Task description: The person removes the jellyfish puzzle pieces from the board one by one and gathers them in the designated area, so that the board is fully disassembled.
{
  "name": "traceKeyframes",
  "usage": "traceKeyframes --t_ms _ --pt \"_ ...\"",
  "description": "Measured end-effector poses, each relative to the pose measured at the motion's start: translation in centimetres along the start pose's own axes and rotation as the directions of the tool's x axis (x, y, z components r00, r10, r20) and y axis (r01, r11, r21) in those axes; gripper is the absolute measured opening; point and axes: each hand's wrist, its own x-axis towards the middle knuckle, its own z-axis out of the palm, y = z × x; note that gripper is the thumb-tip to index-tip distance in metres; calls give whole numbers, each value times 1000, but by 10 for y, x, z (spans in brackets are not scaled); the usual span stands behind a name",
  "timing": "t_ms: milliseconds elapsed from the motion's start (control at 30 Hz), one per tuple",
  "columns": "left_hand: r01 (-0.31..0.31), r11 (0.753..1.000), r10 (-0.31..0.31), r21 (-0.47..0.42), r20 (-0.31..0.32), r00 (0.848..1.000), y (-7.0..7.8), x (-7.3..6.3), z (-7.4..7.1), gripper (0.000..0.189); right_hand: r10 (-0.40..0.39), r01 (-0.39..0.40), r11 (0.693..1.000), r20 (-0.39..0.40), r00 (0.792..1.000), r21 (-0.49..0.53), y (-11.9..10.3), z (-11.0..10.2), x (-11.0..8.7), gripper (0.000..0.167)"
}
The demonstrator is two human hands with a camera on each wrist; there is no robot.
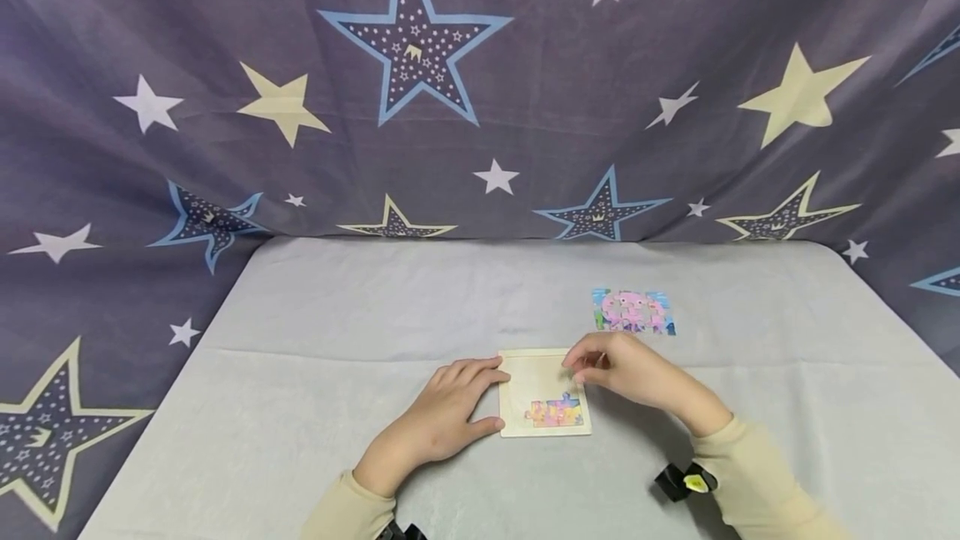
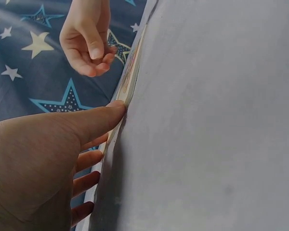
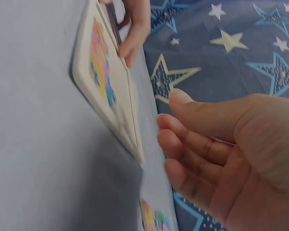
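A pale wooden puzzle tray [image 1: 536, 382] lies on the cloth, with several joined, colourful jigsaw pieces [image 1: 557, 412] in its lower right part. My left hand [image 1: 444, 411] rests at the tray's left side, thumb near the lower corner and fingertips along the edge. In the left wrist view, the thumb [image 2: 106, 115] touches that edge with its fingers spread below. Over the tray's upper right side hovers my right hand [image 1: 626, 369]. Its fingers [image 3: 197, 144] are loosely bent toward the thumb in the right wrist view, with nothing visible between them.
Beyond the tray, to the right, lies a rectangle of joined jigsaw pieces [image 1: 633, 311] with a pink creature on blue. A grey-white cloth [image 1: 337, 298] covers the table. A dark curtain with stars [image 1: 540, 98] hangs behind it.
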Motion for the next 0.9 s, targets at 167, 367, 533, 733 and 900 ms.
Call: traceKeyframes --t_ms 167,367,533,733,900 --pt "-14 1000 14 -3 -14 1000 0 -1 0 52 -59 57 998 81 995 18 -8 13 0 17" --pt "-18 1000 18 1 -21 1000 0 -1 0 52 -83 84 996 124 989 -5 -14 23 2 18" --pt "-18 1000 18 -1 -37 999 0 0 0 51 -73 82 994 126 989 -69 -17 28 2 19" --pt "-11 1000 11 -5 -50 999 -1 0 1 50 -90 102 990 127 988 -94 -17 32 2 24" --pt "-6 1000 6 -3 -48 999 0 -1 1 50 -99 109 992 153 983 -61 -13 34 2 28"
